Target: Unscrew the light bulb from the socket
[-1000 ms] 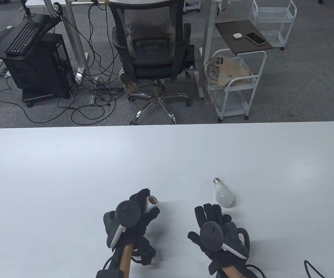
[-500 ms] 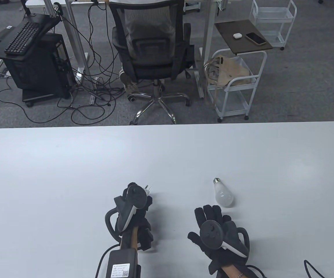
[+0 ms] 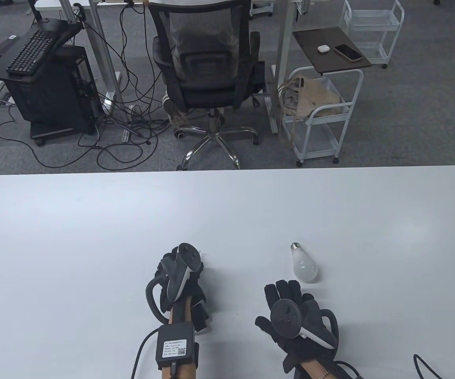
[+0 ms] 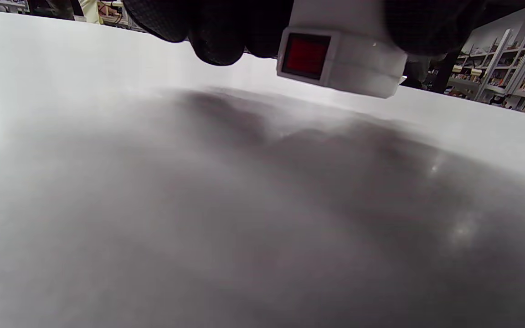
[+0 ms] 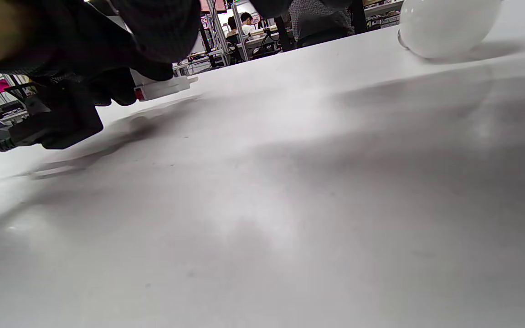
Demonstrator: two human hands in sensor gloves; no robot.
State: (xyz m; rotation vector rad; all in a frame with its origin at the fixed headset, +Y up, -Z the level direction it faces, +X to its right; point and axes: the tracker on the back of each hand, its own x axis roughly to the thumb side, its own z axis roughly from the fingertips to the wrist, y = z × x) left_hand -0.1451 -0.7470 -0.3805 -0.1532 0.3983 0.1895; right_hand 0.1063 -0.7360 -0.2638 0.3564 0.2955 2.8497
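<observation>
The white light bulb [image 3: 304,265] lies loose on the white table [image 3: 93,221], its metal screw base pointing away from me; it also shows in the right wrist view [image 5: 445,23]. My left hand [image 3: 195,278] is palm down and grips the white socket [image 4: 340,59], which has a red switch. The socket is held just above the table and is hidden under the hand in the table view. It also shows in the right wrist view [image 5: 162,86]. My right hand [image 3: 290,294] rests flat on the table, fingers spread, holding nothing, just short of the bulb.
A sensor box [image 3: 175,346] is strapped to my left forearm, with a cable trailing off. A black cable [image 3: 428,365] lies at the table's near right edge. An office chair [image 3: 207,79] and a white cart [image 3: 322,114] stand beyond the far edge.
My left hand has rolled palm down with the socket and lowered it toward the table; the socket's open end no longer shows from above. The right hand and bulb have not moved.
</observation>
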